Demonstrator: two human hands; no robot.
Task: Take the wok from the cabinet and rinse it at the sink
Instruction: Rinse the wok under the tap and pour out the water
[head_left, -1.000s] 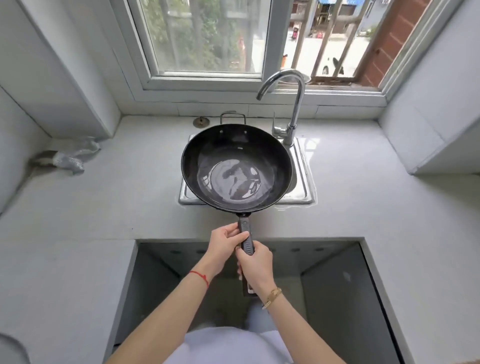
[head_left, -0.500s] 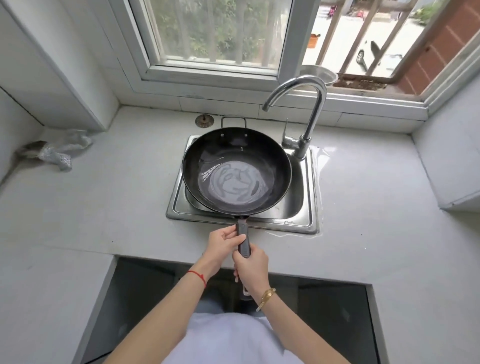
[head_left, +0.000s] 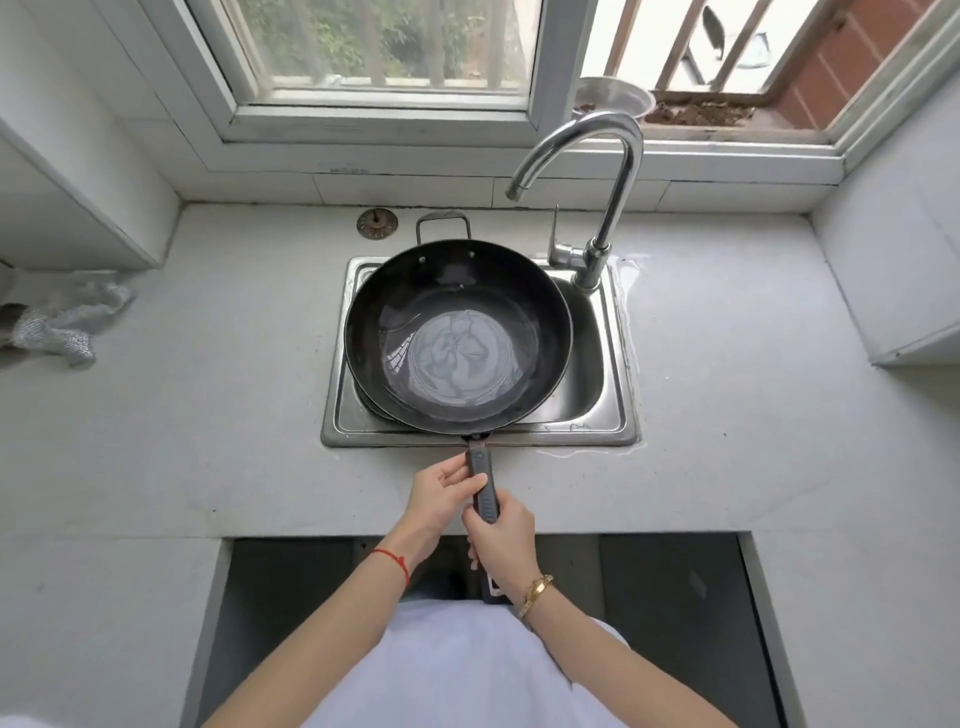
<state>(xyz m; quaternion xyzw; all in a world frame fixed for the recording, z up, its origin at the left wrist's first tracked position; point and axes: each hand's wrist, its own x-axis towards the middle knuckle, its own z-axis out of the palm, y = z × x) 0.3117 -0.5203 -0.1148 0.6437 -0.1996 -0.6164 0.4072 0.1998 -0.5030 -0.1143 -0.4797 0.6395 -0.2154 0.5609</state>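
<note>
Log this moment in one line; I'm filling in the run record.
stage: rinsing | wok: over sink, water inside | left hand + right hand: grip handle | faucet: no flow seen

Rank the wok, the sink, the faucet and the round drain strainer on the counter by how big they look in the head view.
1. Sink, the widest outline, though the wok hides much of it.
2. Wok, nearly as wide; held above the sink and nearer the camera, so this order is unsure.
3. Faucet.
4. Drain strainer, clearly the smallest.
</note>
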